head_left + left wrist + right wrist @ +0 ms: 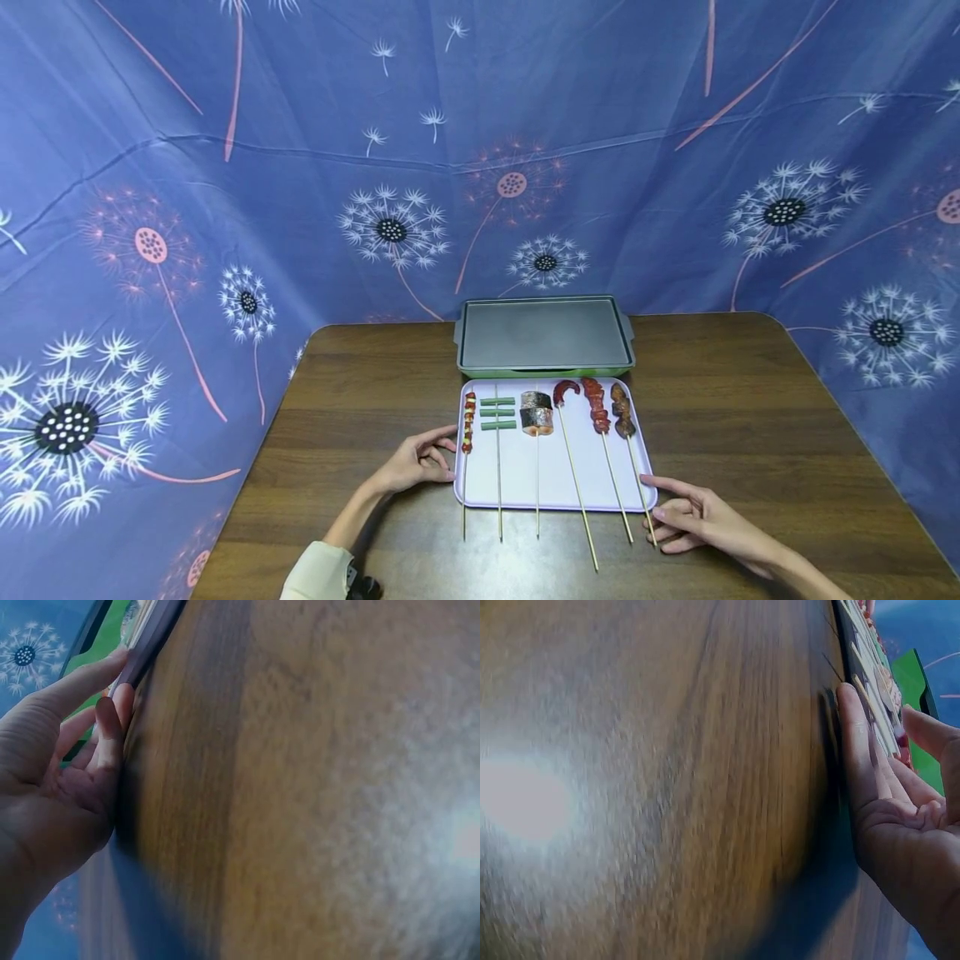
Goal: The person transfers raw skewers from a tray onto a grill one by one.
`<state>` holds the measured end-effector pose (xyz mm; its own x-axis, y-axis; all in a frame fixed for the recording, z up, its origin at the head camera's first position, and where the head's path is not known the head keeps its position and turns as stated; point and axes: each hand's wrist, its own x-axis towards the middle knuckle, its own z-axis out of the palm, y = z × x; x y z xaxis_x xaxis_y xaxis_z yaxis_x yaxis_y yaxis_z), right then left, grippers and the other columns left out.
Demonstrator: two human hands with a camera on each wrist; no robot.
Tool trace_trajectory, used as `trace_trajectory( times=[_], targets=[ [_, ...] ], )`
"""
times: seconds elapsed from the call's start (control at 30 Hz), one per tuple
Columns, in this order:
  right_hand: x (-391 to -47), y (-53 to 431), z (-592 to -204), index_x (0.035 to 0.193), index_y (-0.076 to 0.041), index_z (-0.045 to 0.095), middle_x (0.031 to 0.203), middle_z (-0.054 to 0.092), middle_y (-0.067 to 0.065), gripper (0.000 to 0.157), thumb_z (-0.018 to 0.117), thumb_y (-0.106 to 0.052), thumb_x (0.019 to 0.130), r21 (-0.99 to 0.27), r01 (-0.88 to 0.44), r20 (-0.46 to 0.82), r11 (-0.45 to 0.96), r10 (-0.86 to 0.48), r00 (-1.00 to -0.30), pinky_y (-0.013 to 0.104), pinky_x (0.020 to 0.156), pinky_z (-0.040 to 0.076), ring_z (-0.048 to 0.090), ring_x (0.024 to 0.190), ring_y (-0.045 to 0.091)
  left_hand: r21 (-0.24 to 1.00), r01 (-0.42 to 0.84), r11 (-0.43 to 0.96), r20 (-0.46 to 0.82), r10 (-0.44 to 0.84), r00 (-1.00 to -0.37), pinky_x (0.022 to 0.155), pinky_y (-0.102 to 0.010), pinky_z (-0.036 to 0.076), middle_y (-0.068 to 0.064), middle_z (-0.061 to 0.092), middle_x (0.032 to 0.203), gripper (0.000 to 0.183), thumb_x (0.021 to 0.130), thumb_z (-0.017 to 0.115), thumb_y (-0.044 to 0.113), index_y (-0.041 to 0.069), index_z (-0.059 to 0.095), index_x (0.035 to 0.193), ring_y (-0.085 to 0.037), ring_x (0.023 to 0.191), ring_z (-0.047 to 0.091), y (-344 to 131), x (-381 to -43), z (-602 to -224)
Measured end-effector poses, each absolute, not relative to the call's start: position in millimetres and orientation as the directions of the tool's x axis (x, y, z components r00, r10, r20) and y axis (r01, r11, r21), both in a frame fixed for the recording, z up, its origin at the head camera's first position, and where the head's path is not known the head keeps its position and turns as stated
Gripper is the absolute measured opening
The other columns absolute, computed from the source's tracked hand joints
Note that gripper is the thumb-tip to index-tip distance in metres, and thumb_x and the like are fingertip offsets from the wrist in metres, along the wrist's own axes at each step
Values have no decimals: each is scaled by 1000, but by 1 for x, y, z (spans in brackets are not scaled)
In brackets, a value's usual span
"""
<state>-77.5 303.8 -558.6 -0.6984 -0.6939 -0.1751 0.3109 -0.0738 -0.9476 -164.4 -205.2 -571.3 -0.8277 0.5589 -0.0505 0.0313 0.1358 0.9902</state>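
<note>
Tray (557,479) whole only in head view

Behind the left hand (415,461), the sleeve (317,575) and a dark thing (365,587) are cut by the head view's lower edge; beyond the right hand (697,521), the skewers (875,716) blur, their food too unclear to tell

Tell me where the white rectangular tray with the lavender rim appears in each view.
Head: white rectangular tray below centre, seen from above.
Left wrist: top, left of centre, nearly edge-on.
Right wrist: upper right, steeply foreshortened.
Shared landmark: green-sided, grey-topped rectangular griddle.
</note>
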Motion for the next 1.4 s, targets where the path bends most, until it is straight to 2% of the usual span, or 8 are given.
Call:
trace_trajectory(
  times=[0.2, 0.3, 0.43, 0.5, 0.73, 0.93, 1.4],
  targets=[
    [-73, 296, -562, 147, -33, 46, 119, 74, 7, 55, 46, 3, 105, -954, 276, -123, -115, -691, -712, 44, 88, 61, 73, 109, 20, 991, 42, 130, -39, 557, -829, 69, -13, 55, -43, 55, 122, 80, 81, 78, -10, -13, 37, 150, -1, 82, 66, -204, -166, -572],
    [-72, 294, -563, 146, -28, 45, 115, 74, 5, 54, 51, 3, 102, -955, 281, -150, -93, -665, -732, 44, 86, 62, 73, 106, 18, 990, 38, 137, -44, 553, -832, 69, -13, 56, -42, 55, 122, 80, 81, 78, -9, -12, 38, 150, -1, 82, 66, -204, -165, -572],
    [-72, 293, -564, 148, -16, 43, 113, 74, 6, 54, 54, 6, 100, -957, 267, -131, -111, -656, -743, 42, 85, 63, 74, 103, 18, 988, 27, 152, -61, 544, -837, 69, -13, 55, -41, 56, 123, 80, 81, 78, -8, -11, 39, 151, 0, 82, 66, -204, -164, -571],
    [-72, 292, -565, 146, -15, 44, 112, 74, 5, 53, 54, 7, 99, -955, 268, -118, -128, -664, -739, 40, 86, 63, 74, 103, 17, 987, 25, 159, -66, 539, -840, 68, -13, 55, -40, 56, 123, 80, 81, 79, -8, -10, 39, 150, 0, 82, 66, -204, -163, -570],
    [-72, 293, -568, 144, -20, 51, 114, 73, 4, 55, 50, 12, 99, -940, 270, -51, -209, -696, -716, 36, 90, 62, 73, 105, 15, 988, 25, 154, -61, 529, -846, 67, -14, 56, -40, 57, 123, 80, 80, 80, -7, -10, 41, 150, -1, 82, 66, -201, -162, -569],
    [-73, 295, -570, 144, -20, 53, 115, 73, 4, 57, 50, 14, 99, -931, 281, -43, -233, -695, -717, 35, 92, 60, 73, 107, 16, 990, 18, 142, -59, 521, -852, 68, -15, 56, -40, 57, 122, 79, 80, 80, -7, -10, 41, 149, -1, 83, 66, -202, -162, -571],
    [-70, 301, -569, 150, -21, 51, 119, 72, 6, 62, 46, 15, 100, -925, 262, 0, -275, -691, -723, 36, 95, 59, 71, 112, 18, 991, 31, 132, -44, 528, -848, 67, -14, 56, -42, 56, 122, 80, 80, 80, -7, -12, 41, 149, -1, 82, 66, -203, -162, -573]
  ],
)
